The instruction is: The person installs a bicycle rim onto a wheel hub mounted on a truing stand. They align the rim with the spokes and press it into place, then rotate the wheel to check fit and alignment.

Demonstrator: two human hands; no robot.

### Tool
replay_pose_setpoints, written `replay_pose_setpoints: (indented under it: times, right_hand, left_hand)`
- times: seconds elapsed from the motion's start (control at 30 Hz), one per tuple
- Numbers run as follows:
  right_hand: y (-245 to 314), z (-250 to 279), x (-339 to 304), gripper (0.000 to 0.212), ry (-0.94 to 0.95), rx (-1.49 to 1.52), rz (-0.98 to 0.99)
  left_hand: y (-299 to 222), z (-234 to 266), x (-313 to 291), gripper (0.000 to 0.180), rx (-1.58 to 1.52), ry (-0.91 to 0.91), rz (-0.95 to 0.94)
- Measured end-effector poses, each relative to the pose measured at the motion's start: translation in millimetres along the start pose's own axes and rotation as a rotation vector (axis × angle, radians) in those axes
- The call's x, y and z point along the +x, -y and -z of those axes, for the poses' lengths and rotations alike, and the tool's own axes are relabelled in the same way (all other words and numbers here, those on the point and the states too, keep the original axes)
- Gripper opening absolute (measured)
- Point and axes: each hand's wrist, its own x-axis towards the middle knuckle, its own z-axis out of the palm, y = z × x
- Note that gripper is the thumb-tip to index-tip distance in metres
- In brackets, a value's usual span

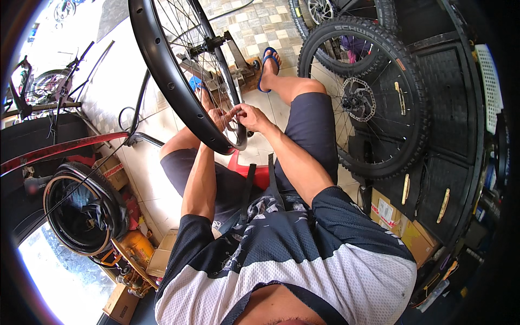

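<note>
A bare black bicycle wheel rim [162,70] with thin spokes and a hub [208,44] stands upright between my knees, with no tyre on it. Its hub sits in a grey metal wheel stand [236,57]. My left hand [218,118] reaches in among the spokes at the near part of the wheel, its fingers bent and partly hidden. From the right, my right hand [252,118] meets it there, thumb and fingers pinched together beside the rim. Whatever small thing lies between the fingertips is too small to make out.
At the right, a knobby-tyred wheel with a disc rotor [358,99] leans on a black cabinet [444,103]. To the left are a red bar [65,147], stacked tyres [81,208] and a yellow container [137,246]. Cardboard boxes [387,208] stand at lower right.
</note>
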Motion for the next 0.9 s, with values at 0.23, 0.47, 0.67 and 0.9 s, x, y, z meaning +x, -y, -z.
replay_pose_setpoints:
  times: [0.23,0.47,0.67,0.9]
  right_hand:
    - [10.8,0.0,-8.6,0.044,-0.063,-0.033,0.036]
    - [-3.1,-2.8,2.2,0.039,0.003,0.069,-0.048]
    - [6.0,-2.0,-3.9,0.044,-0.015,0.015,-0.047]
    - [20.0,1.0,-11.6,0.053,-0.072,-0.094,0.020]
  left_hand:
    - [13.2,-16.5,10.8,0.061,-0.052,0.030,0.086]
    - [17.1,-14.0,18.2,0.064,-0.013,-0.016,0.000]
    - [18.8,-13.9,14.7,0.057,0.019,-0.022,0.057]
    - [20.3,-21.4,17.1,0.055,-0.022,-0.018,0.055]
